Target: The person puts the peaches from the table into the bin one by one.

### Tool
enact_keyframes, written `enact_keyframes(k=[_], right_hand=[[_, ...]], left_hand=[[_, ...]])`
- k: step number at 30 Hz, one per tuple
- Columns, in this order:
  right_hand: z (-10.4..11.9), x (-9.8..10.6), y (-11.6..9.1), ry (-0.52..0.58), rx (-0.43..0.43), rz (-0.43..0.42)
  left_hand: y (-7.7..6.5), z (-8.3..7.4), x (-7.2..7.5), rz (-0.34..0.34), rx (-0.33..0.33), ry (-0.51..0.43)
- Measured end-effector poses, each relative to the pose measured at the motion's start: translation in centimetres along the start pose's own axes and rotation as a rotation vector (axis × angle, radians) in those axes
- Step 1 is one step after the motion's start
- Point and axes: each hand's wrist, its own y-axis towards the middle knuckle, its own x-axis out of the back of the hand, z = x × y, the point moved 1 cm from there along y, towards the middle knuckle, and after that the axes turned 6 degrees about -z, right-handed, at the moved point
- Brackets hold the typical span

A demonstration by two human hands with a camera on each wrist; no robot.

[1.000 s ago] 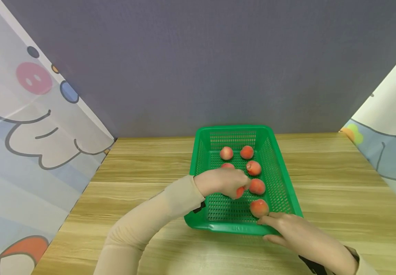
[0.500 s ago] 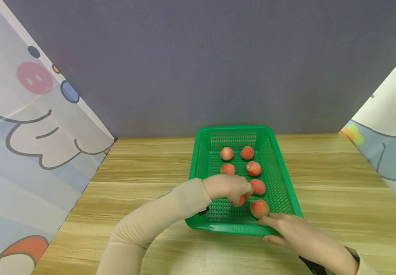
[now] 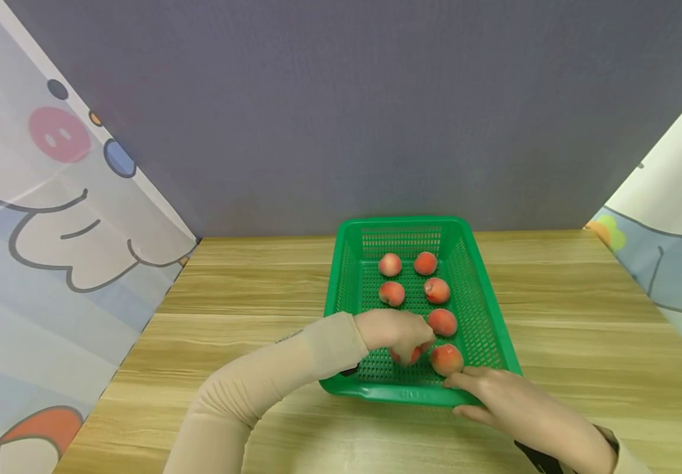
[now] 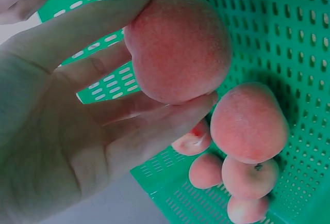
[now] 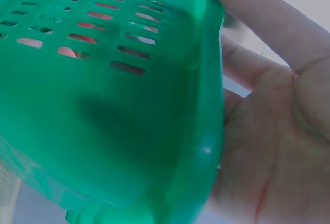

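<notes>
A green plastic basket [image 3: 486, 289] with slotted walls stands on the wooden table, several red-pink peaches inside it. My left hand [image 3: 397, 331] reaches over its left wall and holds a peach [image 4: 180, 46] low in the near part, between thumb and fingers. Right of that hand lie two more peaches, one nearer [image 3: 447, 360] and one farther [image 3: 442, 322]. Another peach [image 3: 392, 293] sits just beyond the hand. At the near right corner, my right hand [image 3: 501, 398] grips the basket rim [image 5: 209, 105], fingers over the edge and thumb low on the outside.
Toward the basket's far end lie a pale peach [image 3: 390, 264], a redder peach [image 3: 425, 263] and a peach with a marked skin [image 3: 437, 290]. A grey panel [image 3: 341, 118] rises behind the table [image 3: 246, 283]. Cartoon-printed sheets [image 3: 39, 217] flank both sides.
My left hand has moved slightly toward the near side of the basket with its peach, uncovering the peach beyond it. My right hand keeps its place on the rim.
</notes>
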Motion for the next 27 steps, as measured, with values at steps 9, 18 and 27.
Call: enact_keyframes(k=[9,18,27], right_hand=[[0.0,0.0,0.1,0.008,-0.013,0.023],[0.1,0.1,0.0,0.001,-0.021,0.011],[0.0,-0.1,0.0,0.002,-0.002,-0.002]], left_hand=[[0.6,-0.2,-0.5,0.026,0.035,0.055],[1.1,-0.2,-1.4,0.042,0.021,0.061],[1.5,-0.3,-2.0,0.068,0.018,0.059]])
